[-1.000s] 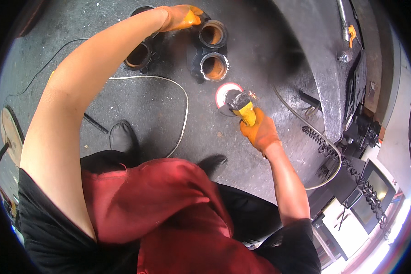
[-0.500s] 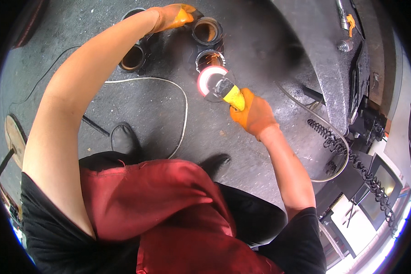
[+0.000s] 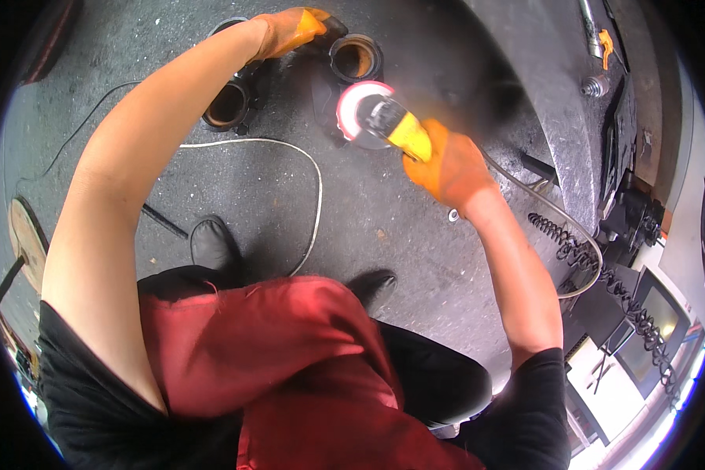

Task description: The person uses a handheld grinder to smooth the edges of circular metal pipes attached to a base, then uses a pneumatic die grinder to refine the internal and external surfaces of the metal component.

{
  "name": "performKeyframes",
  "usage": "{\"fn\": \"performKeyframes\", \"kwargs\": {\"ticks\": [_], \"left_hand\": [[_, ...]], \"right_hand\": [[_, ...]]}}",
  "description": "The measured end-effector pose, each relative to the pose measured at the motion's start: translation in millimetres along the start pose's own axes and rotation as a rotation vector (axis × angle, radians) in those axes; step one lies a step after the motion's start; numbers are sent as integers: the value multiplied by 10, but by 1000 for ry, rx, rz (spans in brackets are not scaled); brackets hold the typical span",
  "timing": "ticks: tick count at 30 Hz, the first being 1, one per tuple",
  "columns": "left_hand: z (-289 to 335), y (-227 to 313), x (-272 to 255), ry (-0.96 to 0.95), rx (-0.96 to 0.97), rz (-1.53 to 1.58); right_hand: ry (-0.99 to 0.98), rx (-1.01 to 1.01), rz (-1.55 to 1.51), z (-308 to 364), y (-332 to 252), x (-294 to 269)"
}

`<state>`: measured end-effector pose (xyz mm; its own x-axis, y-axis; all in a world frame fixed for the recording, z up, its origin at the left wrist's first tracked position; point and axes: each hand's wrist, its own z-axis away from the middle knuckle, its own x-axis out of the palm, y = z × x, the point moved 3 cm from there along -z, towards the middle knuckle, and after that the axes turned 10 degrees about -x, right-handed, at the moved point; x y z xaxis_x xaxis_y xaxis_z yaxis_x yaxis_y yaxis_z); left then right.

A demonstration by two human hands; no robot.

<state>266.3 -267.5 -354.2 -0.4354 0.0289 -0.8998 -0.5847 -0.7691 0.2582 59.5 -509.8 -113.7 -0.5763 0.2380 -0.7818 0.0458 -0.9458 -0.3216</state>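
Observation:
My right hand, in an orange glove, is wrapped round the yellow body of an angle grinder. Its pink-and-white disc covers the near opening of a dark metal casting. The casting's far round opening shows rusty brown inside. My left hand, also gloved in orange, is closed on the casting's upper left side; its fingertips look dark and are partly hidden. Below my left forearm a second casting shows a round opening, and part of another rim shows beyond the arm.
A pale hose curves over the dark floor before my shoes. To the right are a hose loop, a black coiled cord and a metal fitting. A round wooden stool top stands at far left.
The grinder has moved up and its disc now hides the near opening. My right hand has shifted right and slightly up. The orange sparks are gone; my left hand stays put.

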Motion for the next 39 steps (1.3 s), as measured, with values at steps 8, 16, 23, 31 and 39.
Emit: {"fn": "performKeyframes", "kwargs": {"ticks": [8,16,23,31,39], "left_hand": [[144,130,-130,254,394,-633],[1402,1292,-287,258,-344,1010],[1250,1855,13,276,-583,713],[1121,1212,37,219,8,652],[1403,1151,606,310,-177,1235]], "right_hand": [[-5,-48,10,-167,335,58],[125,334,-249,717,943,168],[164,472,-358,1013,810,289],[167,336,-292,807,639,136],[227,178,-286,39,209,26]]}}
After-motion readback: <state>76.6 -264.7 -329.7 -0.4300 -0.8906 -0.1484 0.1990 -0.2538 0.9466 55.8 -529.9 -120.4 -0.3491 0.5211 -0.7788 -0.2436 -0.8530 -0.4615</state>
